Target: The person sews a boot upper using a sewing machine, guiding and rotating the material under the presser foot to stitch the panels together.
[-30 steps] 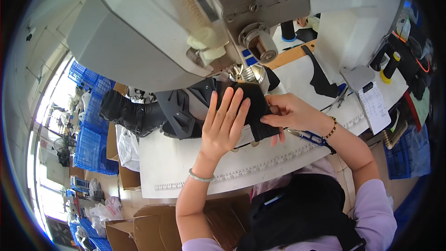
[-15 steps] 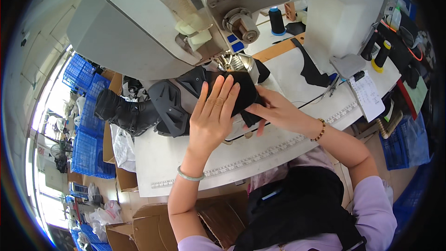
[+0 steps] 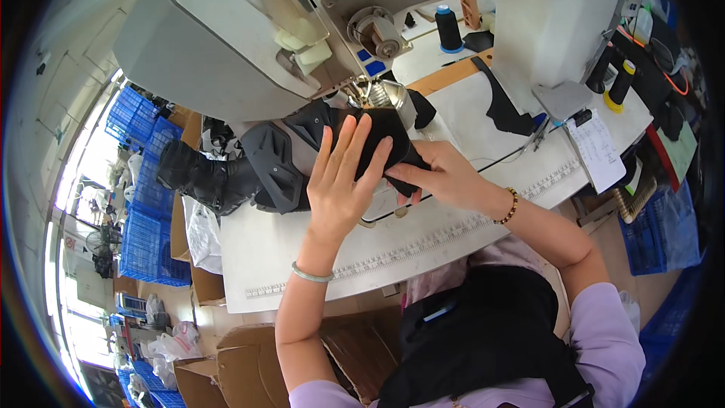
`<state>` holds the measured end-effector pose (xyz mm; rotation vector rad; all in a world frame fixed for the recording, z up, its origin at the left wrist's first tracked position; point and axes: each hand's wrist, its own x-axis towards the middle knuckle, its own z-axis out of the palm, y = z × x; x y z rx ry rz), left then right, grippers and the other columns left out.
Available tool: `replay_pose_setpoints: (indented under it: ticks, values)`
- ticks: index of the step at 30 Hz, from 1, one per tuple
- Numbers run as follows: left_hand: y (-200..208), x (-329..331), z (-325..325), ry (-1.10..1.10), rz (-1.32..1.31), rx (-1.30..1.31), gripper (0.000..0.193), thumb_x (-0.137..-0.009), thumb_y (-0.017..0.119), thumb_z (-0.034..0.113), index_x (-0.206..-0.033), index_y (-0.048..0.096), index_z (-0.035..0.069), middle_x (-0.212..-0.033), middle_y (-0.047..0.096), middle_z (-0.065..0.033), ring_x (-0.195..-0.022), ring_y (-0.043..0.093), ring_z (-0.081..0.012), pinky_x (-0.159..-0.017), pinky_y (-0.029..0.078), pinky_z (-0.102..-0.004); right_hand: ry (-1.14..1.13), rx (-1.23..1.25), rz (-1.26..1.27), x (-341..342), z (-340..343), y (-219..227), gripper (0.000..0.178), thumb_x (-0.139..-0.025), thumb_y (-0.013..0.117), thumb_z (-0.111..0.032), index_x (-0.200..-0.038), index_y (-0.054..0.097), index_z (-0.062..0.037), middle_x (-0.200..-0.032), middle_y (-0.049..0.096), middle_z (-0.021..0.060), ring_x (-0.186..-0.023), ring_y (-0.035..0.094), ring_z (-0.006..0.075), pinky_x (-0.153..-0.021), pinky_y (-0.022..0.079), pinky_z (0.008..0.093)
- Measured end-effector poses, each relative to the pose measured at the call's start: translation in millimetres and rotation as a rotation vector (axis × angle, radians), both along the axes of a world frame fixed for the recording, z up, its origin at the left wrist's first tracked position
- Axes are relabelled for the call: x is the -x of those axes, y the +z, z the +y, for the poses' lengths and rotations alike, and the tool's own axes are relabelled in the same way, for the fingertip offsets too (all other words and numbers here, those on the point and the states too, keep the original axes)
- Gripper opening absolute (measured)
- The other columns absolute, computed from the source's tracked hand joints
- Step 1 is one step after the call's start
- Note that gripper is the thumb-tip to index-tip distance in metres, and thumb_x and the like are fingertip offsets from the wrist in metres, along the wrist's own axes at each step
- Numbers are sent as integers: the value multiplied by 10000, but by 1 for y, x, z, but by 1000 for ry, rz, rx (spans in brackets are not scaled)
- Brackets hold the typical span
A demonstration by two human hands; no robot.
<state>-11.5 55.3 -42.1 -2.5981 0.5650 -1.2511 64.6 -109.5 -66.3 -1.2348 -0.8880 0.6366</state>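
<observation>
Hands meet on a black fabric piece point(image 3: 385, 140) lying just under the needle head of the grey sewing machine point(image 3: 249, 30); the left hand point(image 3: 341, 185) lies flat with fingers spread, pressing the fabric down; the right hand point(image 3: 442, 177) pinches its near edge; more black pieces point(image 3: 226, 174) are heaped left of the machine, on the white table point(image 3: 423, 245).

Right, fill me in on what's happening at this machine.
A person sits at a white sewing machine and holds a black fabric piece under its needle end. The left hand lies flat on the piece, fingers spread; the right hand pinches its near edge. More black pieces are piled to the left on the white table.
</observation>
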Motion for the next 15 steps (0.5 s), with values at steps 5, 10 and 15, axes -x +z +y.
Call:
replay_pose_setpoints:
  ticks: [5, 10, 15]
  values:
    - [-7, -8, -2, -55, -94, 68, 306, -669, 600, 16, -952, 682, 101, -1099, 615, -89, -1073, 571, -269, -919, 458, -450, 87, -75, 67, -6, -1, -11, 234, -901, 545, -181, -1006, 551, 28, -843, 624, 65, -655, 640, 122, -484, 502, 208]
    - [-11, -8, -3, -36, -129, 86, 274, -677, 633, 18, -930, 698, 102, -1006, 632, -25, -997, 598, -231, -939, 452, -446, 87, -96, 168, -9, 0, -10, 304, -922, 514, -276, -933, 555, 25, -727, 606, 53, -593, 619, 111, -486, 496, 209]
    - [-10, -10, -7, -13, -163, 97, 232, -709, 614, 13, -909, 701, 91, -986, 641, -26, -994, 602, -231, -930, 461, -440, 1, -77, 58, -3, -3, 0, 348, -942, 475, -299, -839, 545, 26, -637, 561, 36, -544, 602, 102, -469, 481, 205]
